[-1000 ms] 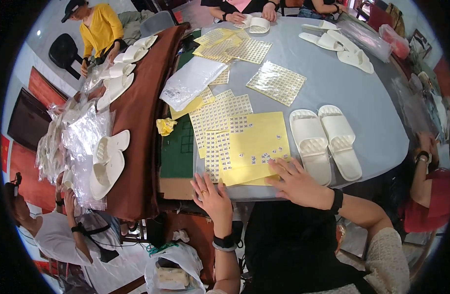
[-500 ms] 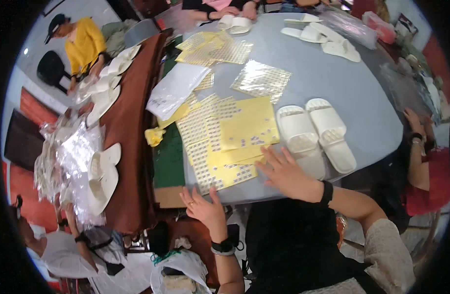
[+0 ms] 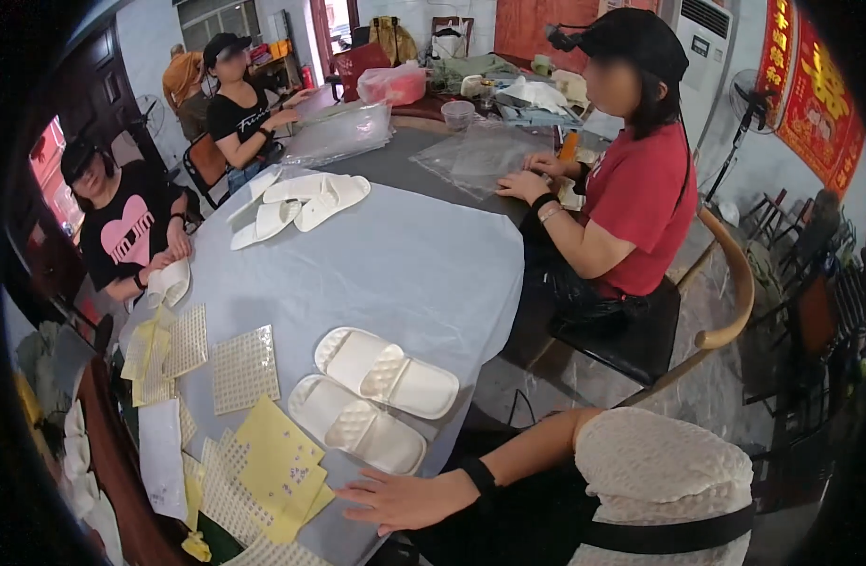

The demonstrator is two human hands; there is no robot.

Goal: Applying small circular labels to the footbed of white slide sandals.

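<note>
My right hand (image 3: 409, 500), a black band on its wrist, rests at the near table edge with its fingers stretched out and nothing in them. Its fingertips lie beside yellow sticker sheets (image 3: 272, 462). Just beyond the hand, a pair of white slippers lies side by side: the nearer slipper (image 3: 357, 424) and the farther slipper (image 3: 387, 373). Left of them is a clear-and-gold sticker sheet (image 3: 245, 369). A white plastic packet (image 3: 162, 457) lies farther left. My left hand is out of view.
More white slippers (image 3: 305, 200) lie at the table's far side. A red-shirted person (image 3: 640, 208) sits at the right, hands near clear plastic bags (image 3: 480, 156). A person in black (image 3: 131, 226) holds a slipper at the left. A wooden chair (image 3: 730, 283) stands at the right.
The view has swung to the right and up, bringing the co-workers and room into sight. My left hand has left the view. My right hand still lies open by the sheets.
</note>
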